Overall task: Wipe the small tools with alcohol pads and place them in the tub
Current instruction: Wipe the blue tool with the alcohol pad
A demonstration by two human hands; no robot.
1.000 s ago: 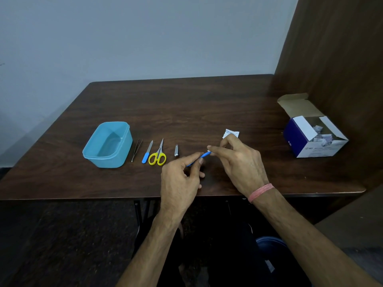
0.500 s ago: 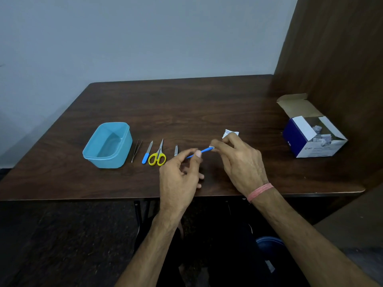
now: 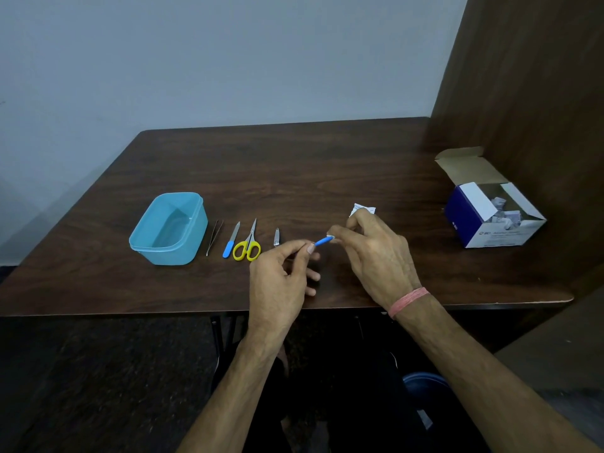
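My left hand (image 3: 281, 276) pinches one end of a small blue-handled tool (image 3: 323, 240) above the table's front. My right hand (image 3: 376, 256) pinches a white alcohol pad (image 3: 332, 237) around the tool's other end. A light blue tub (image 3: 170, 228) stands at the left with nothing inside. Lined up beside it lie tweezers (image 3: 214, 237), a blue-handled file (image 3: 231, 240), yellow scissors (image 3: 248, 245) and a small metal clipper (image 3: 276, 237).
A torn white pad wrapper (image 3: 362, 209) lies just behind my right hand. An opened blue and white box (image 3: 490, 217) of pads stands at the right, against a brown wooden panel (image 3: 523, 93). The dark table's front edge (image 3: 130, 312) runs under my wrists.
The tool has tilted up to a flatter angle and risen slightly. My right hand with the pad has slid outward along it to its right end.
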